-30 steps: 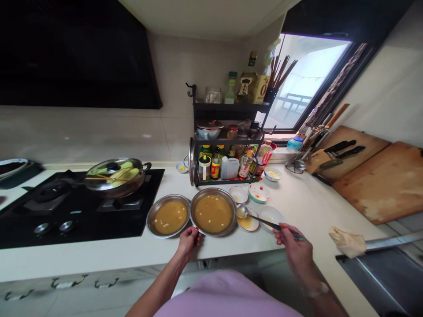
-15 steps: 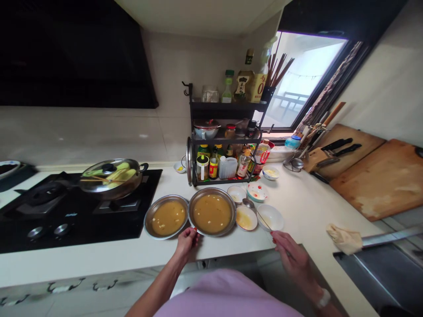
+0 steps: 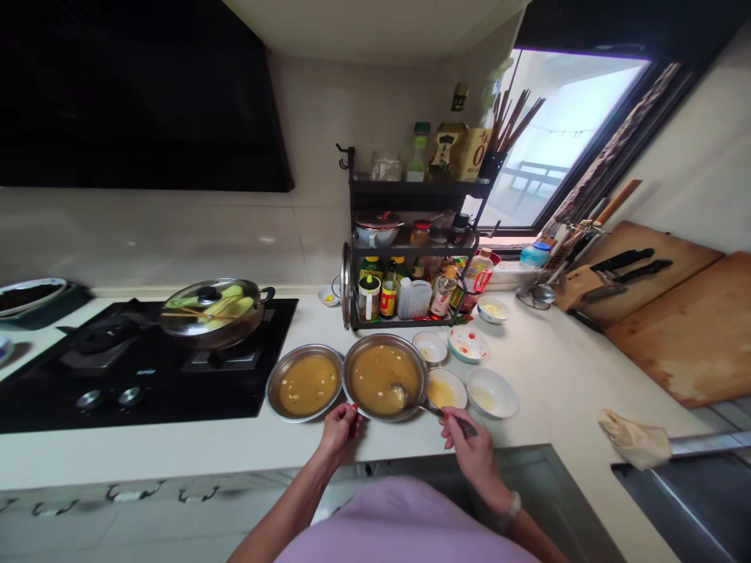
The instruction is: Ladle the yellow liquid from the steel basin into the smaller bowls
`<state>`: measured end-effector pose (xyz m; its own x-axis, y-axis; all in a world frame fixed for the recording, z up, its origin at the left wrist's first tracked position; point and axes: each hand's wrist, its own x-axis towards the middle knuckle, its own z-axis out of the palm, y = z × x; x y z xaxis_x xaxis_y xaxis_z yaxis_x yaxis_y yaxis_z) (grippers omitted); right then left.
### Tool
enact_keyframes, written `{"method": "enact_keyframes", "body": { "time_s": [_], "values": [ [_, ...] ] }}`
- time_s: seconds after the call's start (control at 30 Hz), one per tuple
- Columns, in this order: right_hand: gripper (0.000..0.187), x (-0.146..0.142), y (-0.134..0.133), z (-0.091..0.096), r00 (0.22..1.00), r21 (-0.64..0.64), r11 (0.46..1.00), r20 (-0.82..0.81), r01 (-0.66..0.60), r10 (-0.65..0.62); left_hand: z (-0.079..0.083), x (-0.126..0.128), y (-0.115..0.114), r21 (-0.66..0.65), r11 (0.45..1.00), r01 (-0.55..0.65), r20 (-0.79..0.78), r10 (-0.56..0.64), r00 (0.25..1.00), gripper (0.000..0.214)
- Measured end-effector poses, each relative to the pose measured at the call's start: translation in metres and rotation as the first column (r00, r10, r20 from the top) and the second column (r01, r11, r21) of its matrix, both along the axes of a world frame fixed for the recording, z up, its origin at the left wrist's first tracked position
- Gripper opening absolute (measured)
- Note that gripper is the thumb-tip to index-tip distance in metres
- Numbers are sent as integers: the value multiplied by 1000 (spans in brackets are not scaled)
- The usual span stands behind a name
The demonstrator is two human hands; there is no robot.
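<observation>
Two round metal pans stand side by side on the white counter, both with brown liquid and pale bits in them. My right hand (image 3: pixel 469 447) is closed round the handle of a metal spoon (image 3: pixel 431 408). The spoon's bowl dips into the liquid of the right pan (image 3: pixel 423 356). At that pan's near left rim is my left hand (image 3: pixel 342 428), thumb and fingers pinched on the edge. The left pan (image 3: pixel 273 367) sits just beyond this hand. Right of the pans are a small bowl with yellowish residue (image 3: pixel 449 389) and a white bowl (image 3: pixel 498 397).
A lidded pan (image 3: pixel 217 313) sits on the black stove (image 3: pixel 176 399) at left. A black rack (image 3: pixel 411 252) of bottles and jars stands behind the pans. Knives (image 3: pixel 627 266) and cutting boards (image 3: pixel 686 320) are at right, above the sink (image 3: pixel 692 500) with a cloth (image 3: pixel 634 439).
My right hand has moved left, bringing the spoon from above the small bowls into the right pan's liquid. My left hand stays at the pan's rim. The view has shifted slightly.
</observation>
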<state>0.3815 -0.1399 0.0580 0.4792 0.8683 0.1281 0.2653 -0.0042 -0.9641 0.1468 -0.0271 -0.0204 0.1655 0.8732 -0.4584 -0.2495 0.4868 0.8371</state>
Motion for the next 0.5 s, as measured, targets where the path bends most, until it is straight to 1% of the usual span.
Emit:
{"method": "enact_keyframes", "body": {
  "time_s": [0.13,0.27,0.37,0.5],
  "values": [
    [39,5,8,4,968,19,989,-211,144,-136,-3,0,1,7,1000,1,15,-1,1000,42],
    [41,11,10,14,920,15,977,-340,210,-193,-6,0,2,4,1000,-2,25,2,1000,40],
    [43,16,8,22,892,16,971,-398,240,-214,-6,0,2,-1,1000,-2,28,2,1000,40],
    [41,28,1,31,877,27,952,-399,305,-270,-5,0,1,5,1000,-1,29,1,1000,41]
  ]
}}
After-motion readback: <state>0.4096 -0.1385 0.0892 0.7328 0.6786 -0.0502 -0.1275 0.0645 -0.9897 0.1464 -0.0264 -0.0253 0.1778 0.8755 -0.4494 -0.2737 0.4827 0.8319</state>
